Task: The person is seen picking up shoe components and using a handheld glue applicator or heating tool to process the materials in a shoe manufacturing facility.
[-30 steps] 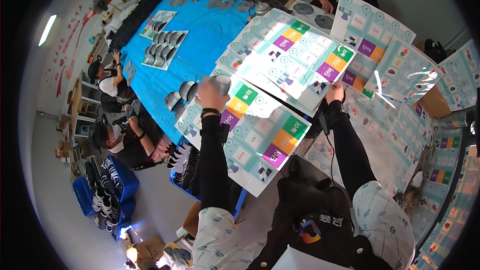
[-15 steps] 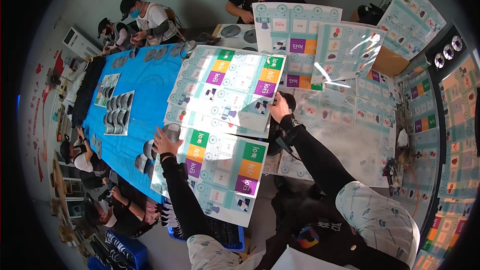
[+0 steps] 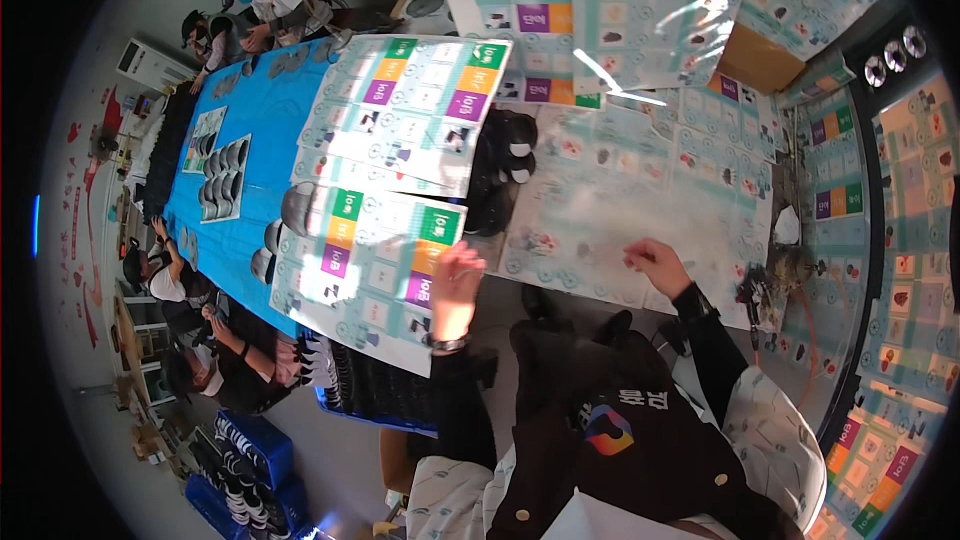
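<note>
My left hand [image 3: 455, 288] is at the right edge of the nearer printed board [image 3: 395, 285], its fingers loosely bent and somewhat apart, holding nothing that I can see. Over the dusty, sheet-covered worktop [image 3: 600, 195], my right hand [image 3: 658, 267] is held with fingers curled together, and no object shows in it. A second printed board [image 3: 410, 120] lies behind the nearer one, on the blue-covered table. Dark, shiny rounded pieces [image 3: 505, 165] sit in the gap between the boards and the worktop.
More printed boards [image 3: 655, 25] stand propped at the back. Curved grey pieces [image 3: 222, 180] rest on the blue table [image 3: 265, 110]. Co-workers [image 3: 275, 5] work along its sides. A blue crate [image 3: 370, 410] of dark pieces is below; a dark tool [image 3: 752, 290] hangs at right.
My left hand has left the grey piece beside the nearer board and moved right. My right hand has let go of the far board and moved right over the worktop. The view has shifted.
</note>
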